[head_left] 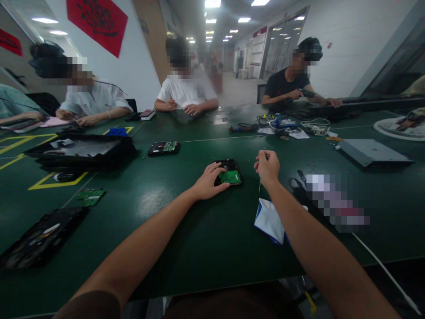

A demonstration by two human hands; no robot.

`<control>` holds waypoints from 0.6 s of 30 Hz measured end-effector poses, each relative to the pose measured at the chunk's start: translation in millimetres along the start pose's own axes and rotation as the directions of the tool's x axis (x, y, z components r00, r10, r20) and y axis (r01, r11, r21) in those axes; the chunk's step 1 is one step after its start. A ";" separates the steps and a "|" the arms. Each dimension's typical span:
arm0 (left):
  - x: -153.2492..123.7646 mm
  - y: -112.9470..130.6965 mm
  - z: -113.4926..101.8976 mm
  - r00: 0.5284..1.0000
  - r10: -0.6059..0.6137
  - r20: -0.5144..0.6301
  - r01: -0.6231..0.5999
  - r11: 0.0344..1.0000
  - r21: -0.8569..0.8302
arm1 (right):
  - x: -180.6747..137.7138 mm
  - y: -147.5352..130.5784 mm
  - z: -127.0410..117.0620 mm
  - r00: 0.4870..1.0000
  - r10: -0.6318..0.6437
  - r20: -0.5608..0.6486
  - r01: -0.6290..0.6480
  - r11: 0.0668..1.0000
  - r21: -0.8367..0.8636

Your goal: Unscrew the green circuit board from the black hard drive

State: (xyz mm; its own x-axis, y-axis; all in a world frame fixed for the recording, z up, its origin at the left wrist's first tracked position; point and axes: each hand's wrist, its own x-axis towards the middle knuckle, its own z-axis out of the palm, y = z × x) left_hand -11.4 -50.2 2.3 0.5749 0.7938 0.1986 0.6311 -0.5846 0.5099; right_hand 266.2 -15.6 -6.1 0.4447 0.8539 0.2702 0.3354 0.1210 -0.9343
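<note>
Under my left hand point(210, 181) lies a hard drive point(231, 177), its green circuit board facing up. My fingers rest across its left side and the thumb presses along its near edge. To the right of the drive, my right hand point(268, 166) is closed in a fist above the table. A slim screwdriver-like tool point(259, 185) sticks out below this fist with its thin shaft pointing down; most of it is hidden in the palm. Near my right forearm sits a white and blue packet point(270, 219). Tiny bits lie on the table between both hands.
Another hard drive point(164, 148) lies farther back. At left are black trays point(83, 150), a loose green circuit board point(91, 196) and a dark opened device point(43, 237). A grey metal box point(373, 152) and cables point(283, 124) are at right. Several people sit across the table.
</note>
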 end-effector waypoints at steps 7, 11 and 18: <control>1.0 -1.7 0.3 1.000 -0.010 0.009 0.010 1.000 -0.005 | 4.7 13.3 0.9 0.990 0.133 0.042 -0.130 0.990 -0.061; 0.4 0.4 -0.8 1.000 -0.002 0.005 0.002 1.000 -0.004 | 6.7 11.8 -8.0 0.999 0.036 0.034 -0.028 0.980 -0.198; 0.9 -1.4 0.0 1.000 -0.004 0.011 0.004 1.000 -0.002 | 8.1 5.6 -10.0 0.995 0.083 0.058 -0.061 0.949 -0.309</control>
State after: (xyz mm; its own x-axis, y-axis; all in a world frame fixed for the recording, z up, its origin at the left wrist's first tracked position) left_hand -11.8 -48.6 1.8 0.5777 0.7945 0.1872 0.6326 -0.5808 0.5123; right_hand 280.0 -13.1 -6.7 0.4220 0.8891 0.1773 0.5478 -0.0942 -0.8313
